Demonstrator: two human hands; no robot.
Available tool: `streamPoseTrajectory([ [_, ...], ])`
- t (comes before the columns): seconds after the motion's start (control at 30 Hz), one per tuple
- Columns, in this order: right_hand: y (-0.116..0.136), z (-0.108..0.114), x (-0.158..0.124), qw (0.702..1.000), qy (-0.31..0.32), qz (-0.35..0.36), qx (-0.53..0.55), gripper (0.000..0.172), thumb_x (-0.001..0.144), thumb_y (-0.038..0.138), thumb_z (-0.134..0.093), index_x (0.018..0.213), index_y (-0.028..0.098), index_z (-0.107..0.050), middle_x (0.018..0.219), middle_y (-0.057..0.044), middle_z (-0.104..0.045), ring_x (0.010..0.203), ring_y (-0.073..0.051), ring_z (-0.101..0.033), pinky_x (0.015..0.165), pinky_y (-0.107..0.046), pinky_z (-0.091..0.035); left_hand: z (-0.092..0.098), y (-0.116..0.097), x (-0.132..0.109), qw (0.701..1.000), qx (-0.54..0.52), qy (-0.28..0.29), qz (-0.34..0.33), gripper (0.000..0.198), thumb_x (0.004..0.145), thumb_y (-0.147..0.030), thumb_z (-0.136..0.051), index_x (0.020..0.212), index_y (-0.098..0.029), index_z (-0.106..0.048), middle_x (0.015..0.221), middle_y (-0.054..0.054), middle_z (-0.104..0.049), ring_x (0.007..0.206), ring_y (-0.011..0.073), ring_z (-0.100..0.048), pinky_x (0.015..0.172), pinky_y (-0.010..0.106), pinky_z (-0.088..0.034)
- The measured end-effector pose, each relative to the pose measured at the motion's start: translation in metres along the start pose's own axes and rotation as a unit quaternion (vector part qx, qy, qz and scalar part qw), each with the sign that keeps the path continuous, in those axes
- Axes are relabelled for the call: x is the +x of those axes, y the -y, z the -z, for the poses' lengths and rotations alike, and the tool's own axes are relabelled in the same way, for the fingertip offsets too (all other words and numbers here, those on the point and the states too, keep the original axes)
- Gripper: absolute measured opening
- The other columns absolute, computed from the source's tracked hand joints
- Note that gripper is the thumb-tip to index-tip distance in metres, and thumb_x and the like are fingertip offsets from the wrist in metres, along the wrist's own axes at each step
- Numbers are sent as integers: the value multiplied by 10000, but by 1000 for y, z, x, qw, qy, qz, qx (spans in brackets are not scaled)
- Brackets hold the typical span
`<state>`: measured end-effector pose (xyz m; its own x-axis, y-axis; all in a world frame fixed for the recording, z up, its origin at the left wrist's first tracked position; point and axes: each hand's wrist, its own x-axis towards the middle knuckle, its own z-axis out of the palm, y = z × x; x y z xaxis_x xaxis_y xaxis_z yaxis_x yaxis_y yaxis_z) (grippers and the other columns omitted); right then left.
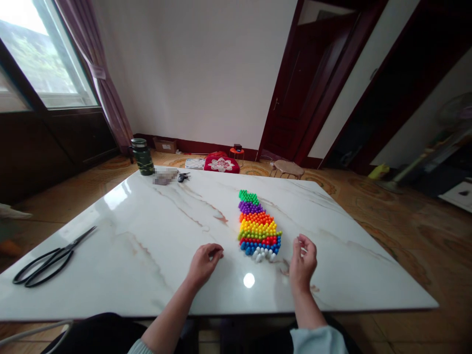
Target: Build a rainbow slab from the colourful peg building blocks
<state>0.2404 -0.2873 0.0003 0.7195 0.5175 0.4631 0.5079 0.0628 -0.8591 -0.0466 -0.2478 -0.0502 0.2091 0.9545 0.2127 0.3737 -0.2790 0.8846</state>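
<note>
There are two hands [205, 263] [303, 265], one bead cluster [258, 227], one pair of scissors [71, 247], one flask [143, 158] and one table [121, 226].

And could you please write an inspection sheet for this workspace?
Surface: glossy white table, brown veins, light reflections.
Work items: beads grouped in coloured bands.
Clutter: scissors at left; flask, pliers and pixelated object towards the far edge.
Hands: left hand and right hand on either side of the beads, fingers curled; grip unclear.
Cables: pale cord-like strip at lower left; cannot tell what it is.
Surroundings: window and curtain at left; door and stool beyond the table.
</note>
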Motion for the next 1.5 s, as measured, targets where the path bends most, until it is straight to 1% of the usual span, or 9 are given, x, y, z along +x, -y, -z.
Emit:
streamPoseTrajectory([
  [0.27,-47,-21,-16,966,65,-214,132,758,852,672,-309,1439,196,-353,1502,-99,-376,1367,-210,-365,1117,-388,-285,1,0,-1,1000,3,0,-8,153,828,-258,-538,858,-194,-673,778,30,-719,740,171,-693,719,252,-529],
  [0.47,-38,-47,-13,955,132,-217,150,879,819,737,-305,1474,150,-309,1533,-123,-317,1410,-228,-295,1164,-397,-207,1,-2,0,1000,6,-3,-3,178,830,-307,-536,837,-194,-673,766,32,-723,731,181,-694,717,266,-535],
  [0.8,-43,-53,-25,962,159,-139,173,794,833,705,-382,1474,239,-323,1531,-81,-332,1424,-248,-262,1160,-477,-199,2,-3,0,1000,17,-5,-5,186,840,-314,-537,838,-192,-678,746,29,-722,708,183,-689,712,286,-541],
  [0.93,-52,-48,-17,956,93,-173,217,831,847,708,-319,1500,202,-235,1558,-101,-264,1428,-220,-252,1173,-428,-171,1,7,0,1000,16,-6,-8,200,845,-337,-548,896,-189,-671,792,39,-723,759,190,-696,747,300,-551],
  [1.03,-60,-45,-16,941,64,-201,266,828,856,688,-314,1510,195,-186,1565,-106,-243,1421,-195,-272,1170,-399,-191,-4,11,4,999,4,-46,-21,314,866,-383,-534,1094,-189,-630,1037,82,-706,949,206,-681,872,347,-537],
  [1.13,-60,-49,-17,933,75,-202,289,799,859,673,-338,1501,209,-228,1561,-90,-260,1417,-192,-281,1163,-388,-218,-24,1,16,992,-23,-122,-9,470,929,-421,-435,1336,-191,-473,1354,131,-547,1209,223,-560,1031,407,-442],
  [1.27,-50,-61,-17,940,95,-192,266,765,856,690,-324,1477,243,-308,1544,-69,-309,1415,-205,-287,1154,-431,-229,-73,-24,34,980,-29,-190,49,575,977,-468,-268,1462,-159,-292,1529,129,-324,1415,209,-292,1152,376,-279],
  [1.4,-40,-68,-18,948,122,-175,235,730,858,687,-338,1444,253,-385,1498,-64,-397,1398,-232,-322,1138,-470,-255,-116,-39,50,978,-22,-193,75,598,982,-458,-213,1474,-121,-250,1542,141,-291,1439,197,-228,1173,369,-230],
  [1.5,-39,-68,-20,953,145,-157,217,760,856,698,-333,1447,223,-388,1487,-74,-413,1395,-236,-326,1141,-433,-262,-131,-42,59,982,-20,-179,63,576,981,-440,-229,1463,-130,-274,1533,130,-314,1436,203,-236,1182,386,-210],
])
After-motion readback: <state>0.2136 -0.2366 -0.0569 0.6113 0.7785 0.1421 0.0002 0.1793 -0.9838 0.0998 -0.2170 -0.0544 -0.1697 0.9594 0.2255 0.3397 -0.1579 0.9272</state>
